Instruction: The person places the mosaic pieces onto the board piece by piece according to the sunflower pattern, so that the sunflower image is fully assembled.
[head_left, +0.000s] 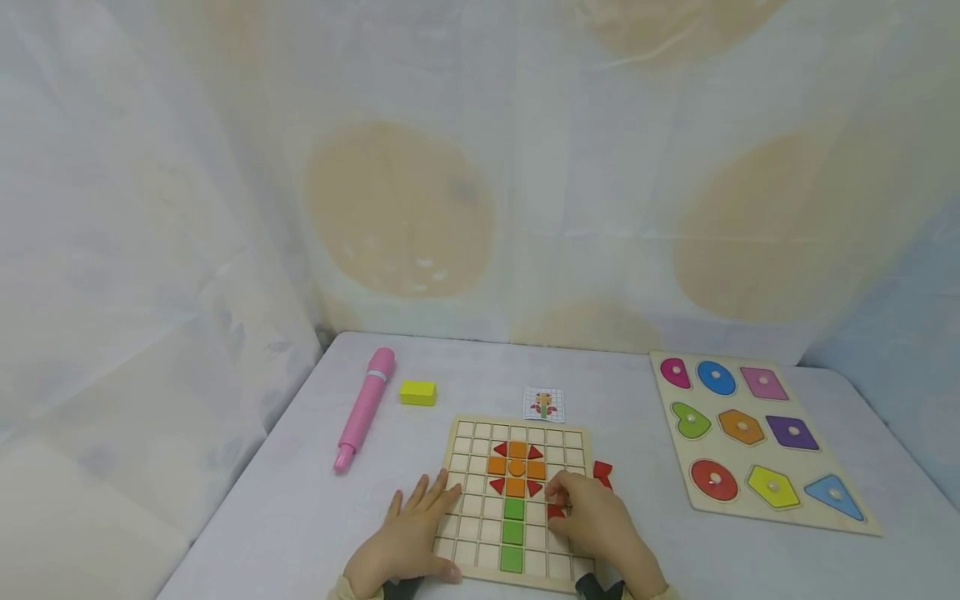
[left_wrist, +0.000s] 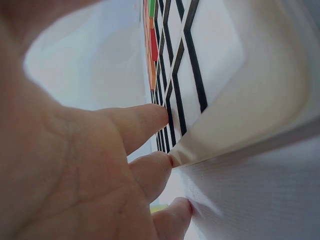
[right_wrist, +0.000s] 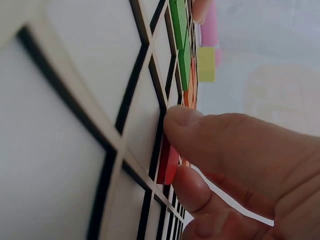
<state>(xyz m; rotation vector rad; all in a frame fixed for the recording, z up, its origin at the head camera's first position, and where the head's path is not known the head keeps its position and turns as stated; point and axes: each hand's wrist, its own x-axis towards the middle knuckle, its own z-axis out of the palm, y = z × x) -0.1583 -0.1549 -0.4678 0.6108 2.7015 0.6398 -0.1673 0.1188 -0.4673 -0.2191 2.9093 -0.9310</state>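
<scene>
Right hand (head_left: pixel 596 521) pinches a red wedge (right_wrist: pixel 167 162) — seemingly wooden; left hand (head_left: pixel 408 533) flat on gridded board (head_left: pixel 573 442).

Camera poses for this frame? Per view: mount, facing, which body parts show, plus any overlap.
Head: worn on the head, faces forward and down at the table; shows left hand resting on the grid board and right hand pinching a red piece.
Left wrist: at the left hand, looks along the board edge; fingers show.
Right wrist: at the right hand, looks across the board; fingertips pinch the red piece.
Shared: all three see the board.
</scene>
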